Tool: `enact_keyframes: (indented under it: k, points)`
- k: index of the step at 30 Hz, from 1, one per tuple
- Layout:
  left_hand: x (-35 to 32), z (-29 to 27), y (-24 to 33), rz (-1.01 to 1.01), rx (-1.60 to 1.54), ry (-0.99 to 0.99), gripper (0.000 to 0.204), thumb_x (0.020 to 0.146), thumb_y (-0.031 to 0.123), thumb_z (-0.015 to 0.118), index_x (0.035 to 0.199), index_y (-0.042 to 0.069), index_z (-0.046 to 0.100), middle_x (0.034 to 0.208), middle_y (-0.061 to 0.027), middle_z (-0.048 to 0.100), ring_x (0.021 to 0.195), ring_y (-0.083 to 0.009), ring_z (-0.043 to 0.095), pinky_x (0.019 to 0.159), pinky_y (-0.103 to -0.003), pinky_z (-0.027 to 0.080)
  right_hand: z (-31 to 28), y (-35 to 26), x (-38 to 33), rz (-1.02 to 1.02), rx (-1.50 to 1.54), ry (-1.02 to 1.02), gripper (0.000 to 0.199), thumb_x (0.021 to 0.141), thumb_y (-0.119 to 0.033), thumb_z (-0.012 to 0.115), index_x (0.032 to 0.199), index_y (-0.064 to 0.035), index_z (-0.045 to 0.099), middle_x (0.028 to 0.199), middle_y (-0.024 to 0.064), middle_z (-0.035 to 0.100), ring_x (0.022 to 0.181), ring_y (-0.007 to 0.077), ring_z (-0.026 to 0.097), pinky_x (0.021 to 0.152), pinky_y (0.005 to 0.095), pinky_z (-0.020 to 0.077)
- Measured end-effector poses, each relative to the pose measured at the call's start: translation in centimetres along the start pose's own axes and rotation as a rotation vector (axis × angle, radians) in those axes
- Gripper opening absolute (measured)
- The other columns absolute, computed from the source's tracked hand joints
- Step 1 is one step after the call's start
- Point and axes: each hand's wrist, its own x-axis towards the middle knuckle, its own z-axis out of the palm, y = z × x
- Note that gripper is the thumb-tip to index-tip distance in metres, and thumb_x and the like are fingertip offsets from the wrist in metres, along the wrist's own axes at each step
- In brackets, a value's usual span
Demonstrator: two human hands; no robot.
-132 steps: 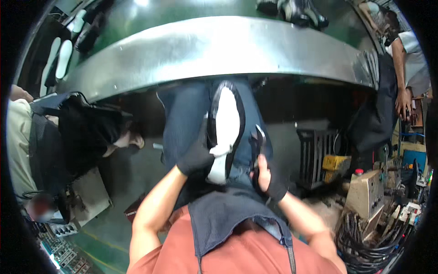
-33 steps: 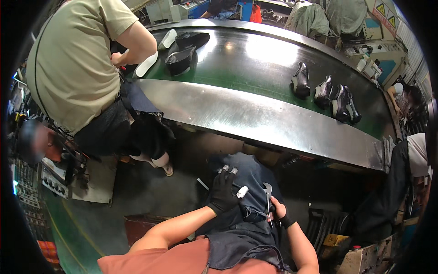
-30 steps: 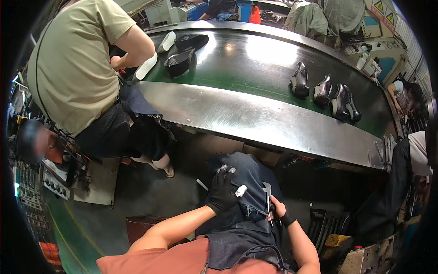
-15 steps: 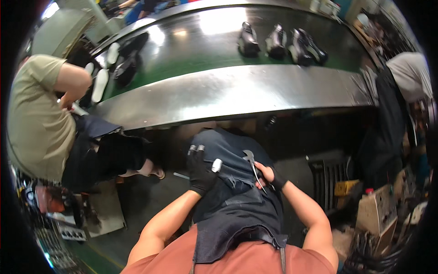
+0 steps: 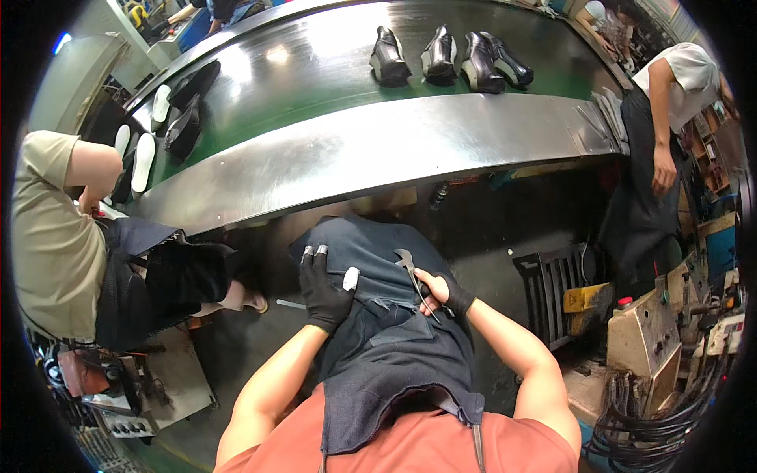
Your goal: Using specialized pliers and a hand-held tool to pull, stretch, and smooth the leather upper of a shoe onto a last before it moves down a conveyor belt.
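My left hand (image 5: 325,292), in a black glove with white-wrapped fingertips and thumb, lies spread on the dark denim apron (image 5: 363,236) over my lap. It holds nothing. In my right hand (image 5: 441,292) is a pair of metal pincers (image 5: 408,262), head up and tilted to the left, resting close over the apron. My bare thumb and fingers close round the handles, while a black half-glove covers the palm and wrist. Part of the handles is hidden by the fingers.
Ahead runs a green conveyor belt (image 5: 315,98) with a metal edge (image 5: 378,150). Several black wedge shoes (image 5: 481,63) stand on it, and white insoles (image 5: 143,162) lie left. Co-workers sit left (image 5: 55,236) and stand right (image 5: 682,87). A beige control box (image 5: 635,339) stands at right.
The whole view has shifted, so the shoes and belt sit further left and the person at right shows more. My hands keep nearly the same pose on my lap; the pincers remain held.
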Motion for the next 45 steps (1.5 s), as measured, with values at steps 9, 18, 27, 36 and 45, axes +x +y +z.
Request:
enact_keyframes:
  k: [9, 18, 27, 36, 45]
  points:
    - [0.2, -0.2, -0.5, -0.026, -0.026, 0.001, 0.076, 0.083, 0.048, 0.069, 0.137, 0.001, 0.044, 0.139, -0.0323, 0.04, 0.132, -0.048, 0.036, 0.11, -0.055, 0.029, -0.7, -0.2, 0.1, 0.059, 0.063, -0.041, 0.074, 0.092, -0.067, 0.049, 0.105, 0.0059, 0.058, 0.069, 0.0248, 0.066, 0.052, 0.0311, 0.065, 0.052, 0.0382, 0.0553]
    - [-0.2, -1.3, -0.6, -0.031, 0.01, -0.014, 0.073, 0.084, 0.047, 0.069, 0.137, 0.003, 0.045, 0.14, -0.0288, 0.038, 0.133, -0.0463, 0.035, 0.112, -0.053, 0.029, -2.9, 2.5, 2.8, -0.074, 0.034, -0.04, 0.083, 0.09, -0.072, 0.044, 0.111, 0.0081, 0.053, 0.069, 0.0218, 0.063, 0.056, 0.0337, 0.067, 0.053, 0.0433, 0.0588]
    - [9.3, -4.5, -4.5, 1.07, -0.109, -0.477, 0.039, 0.084, 0.041, 0.064, 0.105, 0.008, 0.063, 0.116, -0.0116, 0.061, 0.121, -0.033, 0.052, 0.108, -0.055, 0.034, -3.3, 2.5, 2.6, -0.073, -0.091, -0.048, 0.092, 0.091, -0.074, 0.038, 0.113, 0.0141, 0.051, 0.068, 0.0261, 0.064, 0.056, 0.0361, 0.066, 0.059, 0.0428, 0.0593]
    - [12.4, -0.7, -5.2, 1.153, -0.216, -0.381, 0.044, 0.082, 0.039, 0.065, 0.11, 0.006, 0.062, 0.118, -0.0133, 0.061, 0.117, -0.0324, 0.054, 0.104, -0.051, 0.04, -4.5, 2.5, 3.6, -0.03, 0.026, 0.009, 0.089, 0.094, -0.068, 0.039, 0.122, 0.016, 0.045, 0.068, 0.028, 0.064, 0.056, 0.0376, 0.066, 0.058, 0.0451, 0.0591]
    - [14.1, 1.7, -7.7, 1.085, -0.227, -0.435, 0.048, 0.087, 0.043, 0.06, 0.114, 0.004, 0.06, 0.126, -0.0177, 0.058, 0.123, -0.0362, 0.052, 0.109, -0.052, 0.037, -4.2, -0.4, 4.6, 0.01, -0.046, 0.132, 0.079, 0.093, -0.068, 0.042, 0.104, 0.01, 0.047, 0.061, 0.0246, 0.058, 0.054, 0.0373, 0.065, 0.054, 0.0472, 0.0584]
